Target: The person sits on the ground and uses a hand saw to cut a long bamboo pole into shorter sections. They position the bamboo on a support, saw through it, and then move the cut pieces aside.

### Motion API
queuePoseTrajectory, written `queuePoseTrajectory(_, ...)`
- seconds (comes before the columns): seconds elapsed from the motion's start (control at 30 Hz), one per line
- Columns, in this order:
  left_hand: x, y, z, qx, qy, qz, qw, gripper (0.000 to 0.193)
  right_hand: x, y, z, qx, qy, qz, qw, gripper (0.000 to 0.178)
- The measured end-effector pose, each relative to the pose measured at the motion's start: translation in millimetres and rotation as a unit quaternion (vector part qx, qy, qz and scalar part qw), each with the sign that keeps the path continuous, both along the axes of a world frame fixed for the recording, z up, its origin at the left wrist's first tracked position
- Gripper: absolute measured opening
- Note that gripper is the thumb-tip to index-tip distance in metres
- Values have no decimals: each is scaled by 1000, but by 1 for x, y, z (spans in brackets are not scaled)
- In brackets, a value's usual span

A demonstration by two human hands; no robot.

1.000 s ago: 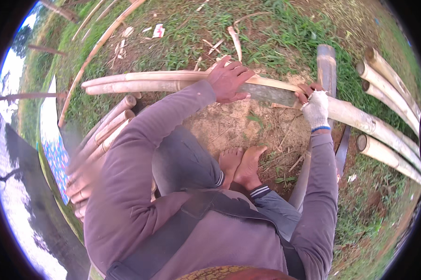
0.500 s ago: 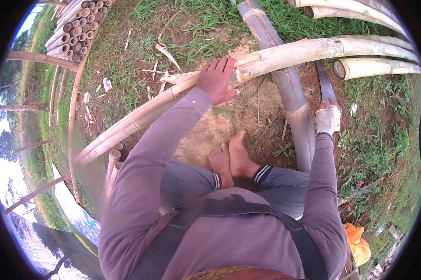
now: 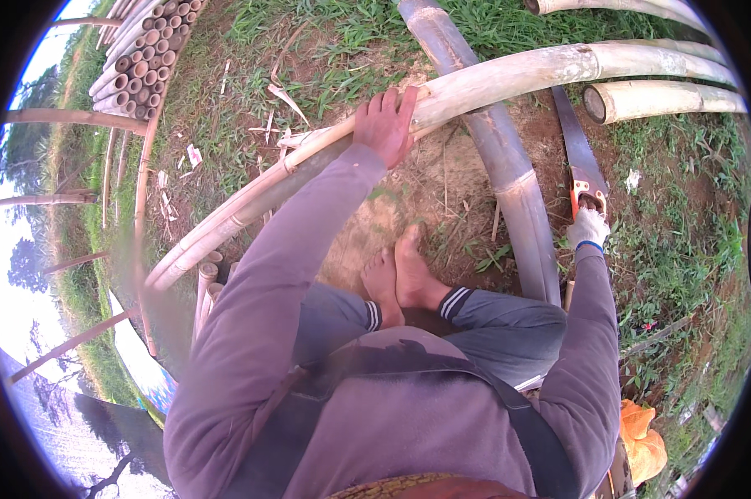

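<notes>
My bare left hand (image 3: 384, 129) grips a long pale bamboo pole (image 3: 517, 76), its fingers over the top and its thumb toward the near side. A narrower bamboo length (image 3: 250, 193) runs along the pole left of the hand and passes under it. The pole rests across a thicker grey-brown bamboo log (image 3: 508, 162) that slants toward my right leg. To the right of that log, my right hand (image 3: 589, 228), in a white glove, is closed round the orange handle of a handsaw (image 3: 577, 145). The saw's blade points away from me; its tip is near the pole's underside.
More bamboo poles (image 3: 666, 100) lie at the far right. A stack of cut bamboo (image 3: 146, 71) stands far left beside a pole frame (image 3: 138, 208). My bare feet (image 3: 400, 270) are on the soil below the pole. An orange bag (image 3: 641, 441) lies at lower right.
My right hand has drawn back toward me and turned, so the saw's orange handle and more of its blade now show. My left hand stays on the pole. The view has shifted slightly.
</notes>
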State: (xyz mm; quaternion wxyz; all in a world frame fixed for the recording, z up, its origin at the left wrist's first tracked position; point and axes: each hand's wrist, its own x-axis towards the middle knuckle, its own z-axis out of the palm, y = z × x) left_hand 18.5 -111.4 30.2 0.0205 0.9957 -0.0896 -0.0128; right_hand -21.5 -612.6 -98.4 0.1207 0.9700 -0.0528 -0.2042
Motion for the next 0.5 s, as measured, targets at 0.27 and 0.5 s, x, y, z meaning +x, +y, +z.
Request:
queuePoseTrajectory(0.27, -1, -4, -5, -2, -3, 22, 1000, 99, -33, 3, 60, 26, 20, 64, 997, 44)
queuePoseTrajectory(0.5, -1, -4, -13, 14, -35, 21, 999, 98, -163, -14, 149, 341, -272, -23, 899, 21)
